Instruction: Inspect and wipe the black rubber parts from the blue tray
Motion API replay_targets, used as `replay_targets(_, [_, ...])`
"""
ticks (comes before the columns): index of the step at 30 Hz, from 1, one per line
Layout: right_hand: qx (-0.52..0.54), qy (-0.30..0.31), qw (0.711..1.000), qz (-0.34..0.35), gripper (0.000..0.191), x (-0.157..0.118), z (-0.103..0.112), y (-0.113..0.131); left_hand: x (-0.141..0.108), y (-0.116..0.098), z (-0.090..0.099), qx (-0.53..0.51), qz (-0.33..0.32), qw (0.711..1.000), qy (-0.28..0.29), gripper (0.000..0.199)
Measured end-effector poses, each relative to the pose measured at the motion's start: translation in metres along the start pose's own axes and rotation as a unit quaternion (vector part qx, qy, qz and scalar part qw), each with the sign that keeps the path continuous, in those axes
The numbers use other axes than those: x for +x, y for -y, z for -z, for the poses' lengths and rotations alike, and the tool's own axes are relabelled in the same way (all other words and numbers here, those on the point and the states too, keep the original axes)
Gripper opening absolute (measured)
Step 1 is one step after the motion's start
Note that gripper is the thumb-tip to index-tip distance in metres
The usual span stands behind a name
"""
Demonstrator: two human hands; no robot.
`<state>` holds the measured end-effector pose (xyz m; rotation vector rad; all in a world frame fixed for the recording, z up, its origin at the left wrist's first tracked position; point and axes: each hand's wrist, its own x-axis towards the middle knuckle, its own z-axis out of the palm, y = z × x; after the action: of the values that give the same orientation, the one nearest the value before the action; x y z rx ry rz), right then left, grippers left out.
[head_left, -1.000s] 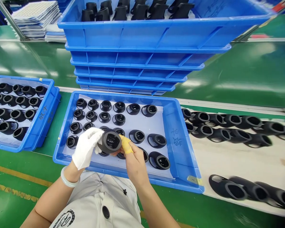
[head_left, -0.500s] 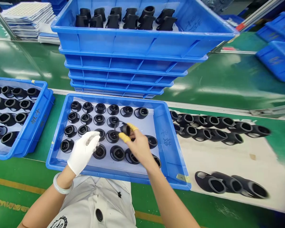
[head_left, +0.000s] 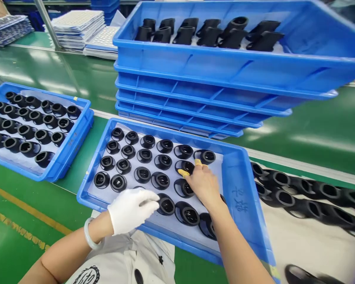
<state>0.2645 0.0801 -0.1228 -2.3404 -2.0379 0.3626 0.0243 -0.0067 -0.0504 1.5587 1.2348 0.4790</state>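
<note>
My right hand (head_left: 202,181), with yellow covers on the thumb and a fingertip, grips a black hollow part (head_left: 187,167). This part sits upright in the second row of the blue tray (head_left: 238,197), beside similar parts. Each is a short black tube with a wide flared base. In a white glove, my left hand (head_left: 134,209) hovers over the tray's front row, its thumb and fingers apart with nothing visible between them. A front-row black part (head_left: 166,205) stands just right of its fingertips. Some parts near the right hand are hidden by it and the forearm.
A stack of blue crates (head_left: 177,73) stands behind the tray, its top one holding black parts. At left is another filled blue tray (head_left: 56,169). More black parts (head_left: 284,197) lie in rows on a pale sheet (head_left: 307,244) at right. Paper-like stacks (head_left: 77,29) stand behind.
The view has swung left. My right hand has lowered the black part from above the tray into the second row. My left hand has shifted right and toward the tray's front edge.
</note>
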Motion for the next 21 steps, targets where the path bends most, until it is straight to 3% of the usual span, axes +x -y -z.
replay_targets(2, [0.005,-0.071,0.995,0.064,0.048,-0.004,0.0,0.013,-0.003,-0.001,0.003,0.012,-0.019,1.0,0.018,0.027])
replay_targets(4, [0.056,-0.134,0.973,0.178,0.046,-0.01,-0.002,0.037,-0.007,-0.003,0.007,0.015,-0.058,0.998,0.028,0.026])
replay_targets(6, [0.116,-0.13,0.939,0.297,0.04,-0.015,-0.007,0.074,-0.01,-0.004,0.012,0.005,-0.101,0.994,0.033,0.026])
replay_targets(8, [0.12,-0.074,0.919,0.368,0.037,-0.02,-0.014,0.117,-0.014,-0.004,0.017,-0.009,-0.128,0.991,0.029,0.027])
replay_targets(11, [0.075,-0.023,0.915,0.396,0.041,-0.023,-0.027,0.179,-0.02,-0.001,0.024,-0.013,-0.137,0.99,0.013,0.028])
replay_targets(14, [0.055,-0.014,0.919,0.391,0.049,-0.022,-0.042,0.218,-0.026,0.003,0.032,0.0,-0.127,0.992,-0.012,0.029])
replay_targets(18, [0.051,-0.011,0.925,0.377,0.045,-0.02,-0.046,0.228,-0.033,0.012,0.045,-0.031,-0.065,0.994,-0.077,0.025])
replay_targets(21, [0.071,-0.027,0.929,0.362,0.051,-0.026,-0.029,0.212,-0.034,0.024,0.059,-0.118,0.014,0.971,-0.207,0.025])
